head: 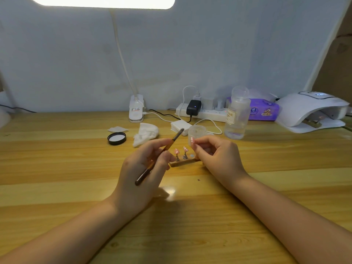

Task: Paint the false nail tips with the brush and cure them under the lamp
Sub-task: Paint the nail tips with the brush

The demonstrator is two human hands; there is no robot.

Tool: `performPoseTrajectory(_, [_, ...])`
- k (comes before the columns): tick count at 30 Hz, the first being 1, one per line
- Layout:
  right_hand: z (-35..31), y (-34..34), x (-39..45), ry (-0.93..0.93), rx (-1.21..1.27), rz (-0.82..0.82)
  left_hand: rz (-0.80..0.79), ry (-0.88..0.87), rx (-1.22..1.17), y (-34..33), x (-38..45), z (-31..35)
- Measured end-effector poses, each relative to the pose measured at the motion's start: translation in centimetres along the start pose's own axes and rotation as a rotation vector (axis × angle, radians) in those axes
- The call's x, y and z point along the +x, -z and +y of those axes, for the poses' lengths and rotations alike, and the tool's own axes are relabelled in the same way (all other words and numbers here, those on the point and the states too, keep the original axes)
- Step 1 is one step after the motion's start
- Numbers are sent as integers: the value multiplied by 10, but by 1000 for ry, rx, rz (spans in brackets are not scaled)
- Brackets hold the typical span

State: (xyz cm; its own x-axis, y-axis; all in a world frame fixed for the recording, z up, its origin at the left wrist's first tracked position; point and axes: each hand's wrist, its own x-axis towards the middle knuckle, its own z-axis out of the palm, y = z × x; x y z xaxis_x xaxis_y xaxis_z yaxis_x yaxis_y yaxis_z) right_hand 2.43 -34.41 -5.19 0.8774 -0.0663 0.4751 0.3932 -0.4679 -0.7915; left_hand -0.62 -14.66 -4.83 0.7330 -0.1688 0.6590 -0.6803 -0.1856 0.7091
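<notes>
Wooden desk (57, 168) boards run left to right beneath both hands, with a pale wall behind. At the centre, the right hand (217, 155) pinches one pink nail tip (192, 140) between curled fingertips, lifted just above the small holder strip (183, 162), where two more painted tips (181, 150) stand upright on pegs. The left hand (144, 168) grips the brush (160, 155), its long axis slanting up and to the right, bristle end near the pinched tip but apart from it. The curing lamp (312, 111) sits well off at the right rear, its mouth facing left, so the right hand is nearer. Between them stands a clear bottle (237, 115); a small jar (197, 132) sits just behind the holder. Nearer board is bare.
</notes>
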Motion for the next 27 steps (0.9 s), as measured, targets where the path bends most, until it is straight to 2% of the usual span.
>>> performPoseTrajectory(6, [-1, 1, 0, -15, 20, -20, -119, -86, 96, 3, 0, 1])
performPoseTrajectory(21, [-3, 2, 0, 40, 10, 12, -105, -3, -12, 2, -3, 3])
performPoseTrajectory(27, [0, 1, 1, 75, -32, 34, -20, 0, 28, 0, -3, 3])
